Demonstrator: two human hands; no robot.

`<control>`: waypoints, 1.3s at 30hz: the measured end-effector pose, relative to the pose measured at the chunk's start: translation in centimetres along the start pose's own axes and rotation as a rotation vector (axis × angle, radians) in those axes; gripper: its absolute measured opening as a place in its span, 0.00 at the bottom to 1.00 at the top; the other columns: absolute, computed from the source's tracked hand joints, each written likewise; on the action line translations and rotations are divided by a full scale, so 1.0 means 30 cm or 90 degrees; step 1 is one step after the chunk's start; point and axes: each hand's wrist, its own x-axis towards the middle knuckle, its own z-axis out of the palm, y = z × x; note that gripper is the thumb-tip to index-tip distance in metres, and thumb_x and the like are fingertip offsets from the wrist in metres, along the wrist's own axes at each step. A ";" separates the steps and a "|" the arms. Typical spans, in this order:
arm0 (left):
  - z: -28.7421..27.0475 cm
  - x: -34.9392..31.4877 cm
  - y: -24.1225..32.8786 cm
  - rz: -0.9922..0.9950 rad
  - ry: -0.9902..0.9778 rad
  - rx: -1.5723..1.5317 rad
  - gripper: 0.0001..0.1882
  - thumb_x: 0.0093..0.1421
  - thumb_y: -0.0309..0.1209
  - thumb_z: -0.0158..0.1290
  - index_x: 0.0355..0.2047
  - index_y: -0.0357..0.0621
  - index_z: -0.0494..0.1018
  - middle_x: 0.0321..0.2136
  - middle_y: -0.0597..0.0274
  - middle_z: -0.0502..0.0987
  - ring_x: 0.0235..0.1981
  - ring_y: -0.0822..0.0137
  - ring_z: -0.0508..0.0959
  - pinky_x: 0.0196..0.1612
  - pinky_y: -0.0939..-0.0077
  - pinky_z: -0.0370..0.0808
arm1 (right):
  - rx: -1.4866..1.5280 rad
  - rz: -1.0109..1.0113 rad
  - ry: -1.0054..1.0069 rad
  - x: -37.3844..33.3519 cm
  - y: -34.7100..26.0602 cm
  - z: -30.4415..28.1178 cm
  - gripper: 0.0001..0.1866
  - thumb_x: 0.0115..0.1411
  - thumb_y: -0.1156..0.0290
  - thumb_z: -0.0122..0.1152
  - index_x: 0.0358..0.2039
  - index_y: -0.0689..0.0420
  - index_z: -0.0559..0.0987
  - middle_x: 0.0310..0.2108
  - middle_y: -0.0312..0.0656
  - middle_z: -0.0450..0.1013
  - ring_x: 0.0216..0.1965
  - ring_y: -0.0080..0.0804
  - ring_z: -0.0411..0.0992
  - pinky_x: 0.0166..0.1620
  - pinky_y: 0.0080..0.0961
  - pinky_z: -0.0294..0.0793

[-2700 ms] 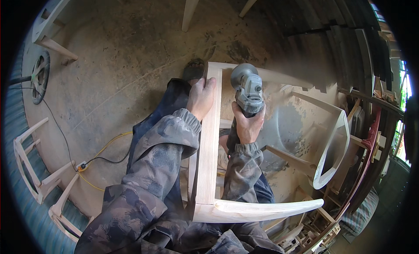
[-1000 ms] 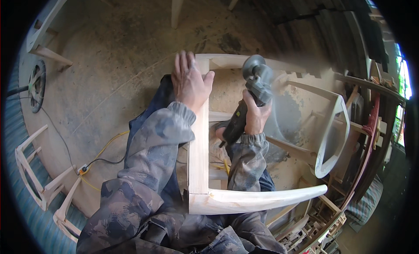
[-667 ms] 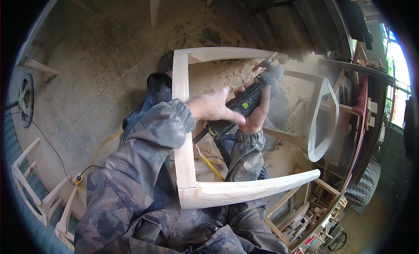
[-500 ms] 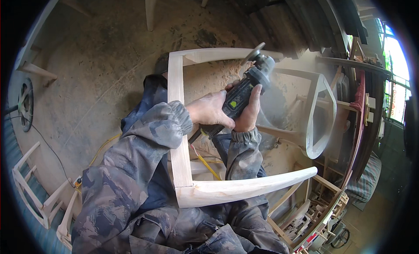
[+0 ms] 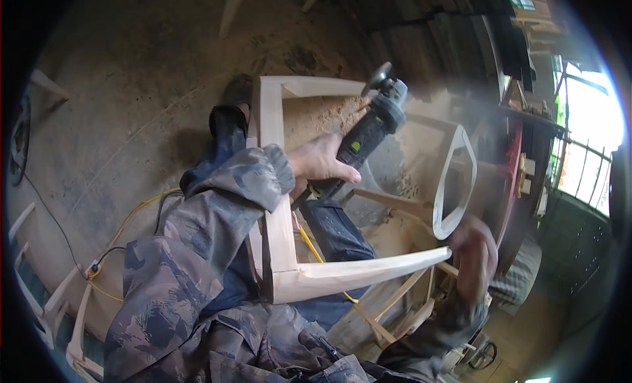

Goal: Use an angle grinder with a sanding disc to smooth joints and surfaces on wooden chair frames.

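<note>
My left hand (image 5: 321, 158) is wrapped round the body of a dark angle grinder (image 5: 370, 127), its disc pointing up and away from me. The grinder is held over the opening of a pale wooden chair frame (image 5: 270, 113), which lies across my lap with one curved arm toward me and another at the far side. My right hand (image 5: 475, 251) is off to the right, close to the rounded tip of the near curved arm. Motion blurs its fingers, and whether it touches the wood cannot be made out.
A second wooden frame (image 5: 454, 185) stands just past the right side. Yellow cord (image 5: 126, 228) runs over the floor at left, near more wooden frames (image 5: 78, 317). Dark boards (image 5: 421, 50) lean at the back, and a barred window (image 5: 586, 146) is at far right.
My right hand has let go of the grinder and moved down and right to the near arm's tip. The left hand keeps the grinder. The view has shifted slightly.
</note>
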 end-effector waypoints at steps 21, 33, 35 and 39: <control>-0.030 0.006 0.096 0.112 0.199 0.358 0.26 0.48 0.51 0.62 0.35 0.41 0.75 0.26 0.50 0.78 0.33 0.51 0.79 0.42 0.63 0.74 | 0.258 0.002 -0.107 0.571 0.198 0.600 0.19 0.48 0.71 0.65 0.41 0.61 0.73 0.31 0.40 0.74 0.30 0.30 0.73 0.36 0.27 0.75; -0.241 0.062 -0.219 -0.021 0.772 -0.065 0.21 0.65 0.40 0.45 0.43 0.30 0.72 0.39 0.52 0.78 0.43 0.63 0.76 0.47 0.72 0.70 | -0.142 -0.047 -0.046 0.492 0.405 0.779 0.47 0.36 0.60 0.81 0.52 0.64 0.64 0.42 0.47 0.72 0.44 0.35 0.72 0.49 0.31 0.72; -0.242 0.031 -0.195 -0.040 0.791 0.005 0.22 0.65 0.39 0.45 0.46 0.29 0.72 0.43 0.47 0.78 0.47 0.57 0.77 0.50 0.70 0.70 | -0.164 -0.073 -0.074 0.527 0.460 0.768 0.47 0.35 0.60 0.81 0.53 0.63 0.64 0.44 0.48 0.71 0.47 0.35 0.71 0.51 0.31 0.71; -0.221 -0.003 -0.144 -0.060 0.761 0.078 0.23 0.65 0.39 0.44 0.49 0.29 0.71 0.46 0.40 0.75 0.50 0.48 0.74 0.52 0.65 0.70 | -0.127 -0.105 -0.116 0.561 0.526 0.744 0.47 0.34 0.63 0.81 0.53 0.63 0.63 0.45 0.48 0.70 0.48 0.36 0.70 0.52 0.31 0.70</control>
